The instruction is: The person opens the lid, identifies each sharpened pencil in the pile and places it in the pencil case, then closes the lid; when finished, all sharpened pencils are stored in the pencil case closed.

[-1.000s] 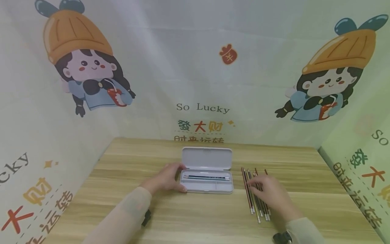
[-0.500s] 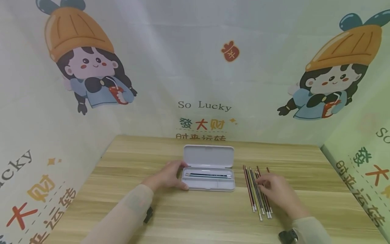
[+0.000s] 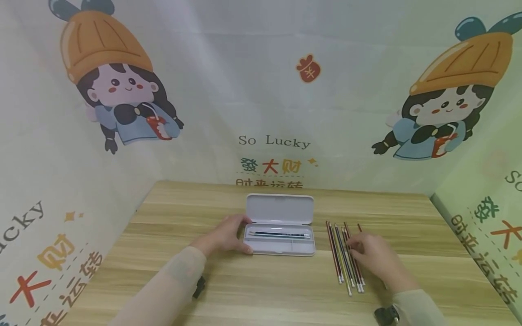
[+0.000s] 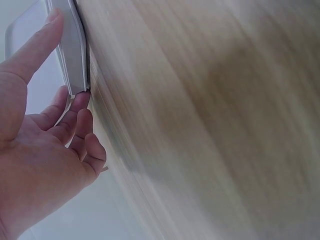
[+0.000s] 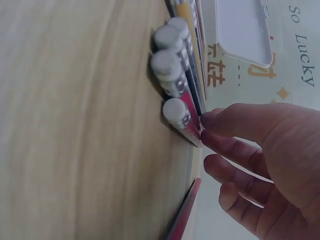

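Observation:
A white pencil case (image 3: 269, 248) lies open on the table, its lid tipped back and a few pencils (image 3: 279, 234) in the rear compartment. My left hand (image 3: 228, 234) holds the case's left end, thumb at the front corner and fingers behind it, as the left wrist view (image 4: 45, 115) confirms. Right of the case several pencils (image 3: 340, 258) lie side by side, white erasers towards me. Over their right side, my right hand (image 3: 373, 253) pinches a red pencil (image 5: 189, 131) between thumb and index finger; the other fingers curl loosely.
Another red pencil (image 5: 184, 212) lies apart on the right of the bunch. The wooden table (image 3: 269, 290) is bounded at the back and sides by a printed cloth (image 3: 346, 136).
My right hand has shifted rightward across the pencils, and the pencils lie a little differently under it. My left hand stays on the case. The head view has tilted slightly.

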`<state>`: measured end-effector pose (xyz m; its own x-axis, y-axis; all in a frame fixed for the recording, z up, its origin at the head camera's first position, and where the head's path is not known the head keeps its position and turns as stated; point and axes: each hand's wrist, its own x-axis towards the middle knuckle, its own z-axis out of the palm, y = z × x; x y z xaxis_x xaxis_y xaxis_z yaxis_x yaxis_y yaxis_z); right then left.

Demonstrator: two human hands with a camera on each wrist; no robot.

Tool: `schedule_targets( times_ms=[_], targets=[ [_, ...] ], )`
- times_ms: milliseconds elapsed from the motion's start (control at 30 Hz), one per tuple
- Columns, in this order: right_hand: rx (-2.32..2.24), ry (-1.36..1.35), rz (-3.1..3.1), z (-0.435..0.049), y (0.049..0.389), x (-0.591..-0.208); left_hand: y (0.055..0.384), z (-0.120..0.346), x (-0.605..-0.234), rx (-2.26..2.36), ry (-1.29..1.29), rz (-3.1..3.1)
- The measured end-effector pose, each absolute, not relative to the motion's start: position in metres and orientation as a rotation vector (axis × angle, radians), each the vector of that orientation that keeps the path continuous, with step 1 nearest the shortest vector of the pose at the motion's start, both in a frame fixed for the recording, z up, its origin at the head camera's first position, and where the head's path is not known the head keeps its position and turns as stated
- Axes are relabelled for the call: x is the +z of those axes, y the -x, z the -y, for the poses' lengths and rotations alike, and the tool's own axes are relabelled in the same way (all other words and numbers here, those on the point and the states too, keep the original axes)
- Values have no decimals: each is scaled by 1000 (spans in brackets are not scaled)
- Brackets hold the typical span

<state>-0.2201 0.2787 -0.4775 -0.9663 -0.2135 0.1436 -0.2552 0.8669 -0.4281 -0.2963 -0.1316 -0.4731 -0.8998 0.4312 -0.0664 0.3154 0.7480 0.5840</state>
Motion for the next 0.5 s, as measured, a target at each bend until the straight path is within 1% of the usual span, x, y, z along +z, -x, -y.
schedule_targets(
  times_ms=[500],
  targets=[
    [486, -293, 3012, -276, 225, -476, 297, 131, -474, 878, -578, -2745]
  ],
)
